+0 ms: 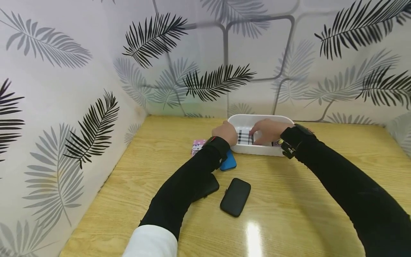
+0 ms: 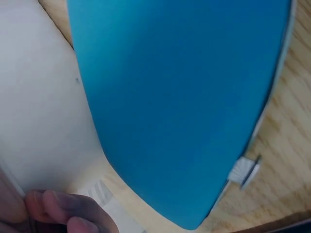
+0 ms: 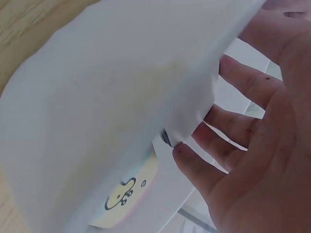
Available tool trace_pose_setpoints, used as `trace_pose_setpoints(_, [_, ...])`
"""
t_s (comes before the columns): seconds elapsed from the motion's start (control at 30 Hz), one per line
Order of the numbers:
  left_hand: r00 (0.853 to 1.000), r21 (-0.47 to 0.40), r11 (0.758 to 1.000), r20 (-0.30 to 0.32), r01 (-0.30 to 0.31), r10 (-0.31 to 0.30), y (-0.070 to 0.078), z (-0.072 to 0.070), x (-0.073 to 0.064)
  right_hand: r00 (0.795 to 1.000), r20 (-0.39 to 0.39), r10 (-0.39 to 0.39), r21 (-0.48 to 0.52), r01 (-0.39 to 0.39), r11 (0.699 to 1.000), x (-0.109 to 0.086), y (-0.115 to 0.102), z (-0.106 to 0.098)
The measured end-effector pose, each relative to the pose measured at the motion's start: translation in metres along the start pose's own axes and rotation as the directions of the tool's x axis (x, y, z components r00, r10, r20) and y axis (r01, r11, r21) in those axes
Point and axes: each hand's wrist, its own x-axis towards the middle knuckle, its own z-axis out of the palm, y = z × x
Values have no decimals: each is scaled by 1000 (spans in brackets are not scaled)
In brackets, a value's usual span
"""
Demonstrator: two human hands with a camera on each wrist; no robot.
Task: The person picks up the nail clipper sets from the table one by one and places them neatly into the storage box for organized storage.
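Observation:
A white oblong plastic basket (image 1: 257, 150) stands against the back wall. My left hand (image 1: 226, 133) is at its left end, fingers curled at the rim; the left wrist view shows these fingers (image 2: 73, 208) by the white wall. Inside the basket lies a black-and-white plaid item (image 1: 244, 137). My right hand (image 1: 269, 131) reaches over the right side, its fingers (image 3: 238, 126) extended down at the plaid item's edge. A cartoon-printed item (image 1: 278, 142) lies at the basket's right end, partly hidden by the wall.
In front of the basket lie a blue zippered case (image 1: 228, 162) and a pink printed item (image 1: 197, 145), partly behind the left arm. Nearer are a black case (image 1: 236, 197) and another black case (image 1: 208, 187), partly covered by the left sleeve. A patterned wall (image 1: 205, 53) rises behind the wooden table (image 1: 289, 214).

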Motion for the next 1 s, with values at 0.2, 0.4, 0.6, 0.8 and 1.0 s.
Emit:
trace_pose_setpoints(0.2, [1000, -14, 1000, -4, 7, -7, 1, -2, -7, 1000, 0, -4, 13, 4, 1000, -4, -4, 0])
trace_pose_setpoints(0.4, [1000, -23, 1000, -15, -2, 1, 3, -5, -12, 1000, 10, 14, 40, -14, 999, -11, -4, -4])
trace_pose_setpoints(0.6, [1000, -35, 999, -20, -19, 18, 4, -6, -12, 1000, 6, 29, 40, -29, 999, -13, 0, -2])
trace_pose_setpoints(0.8, [999, -22, 999, -17, -31, 31, 2, -5, -12, 998, -59, -11, 17, 12, 1000, -18, -4, 3])
trace_pose_setpoints(1.0, [1000, -14, 1000, -5, -26, 26, 1, 2, 0, 951, -290, -109, -15, 109, 994, -32, -20, 9])
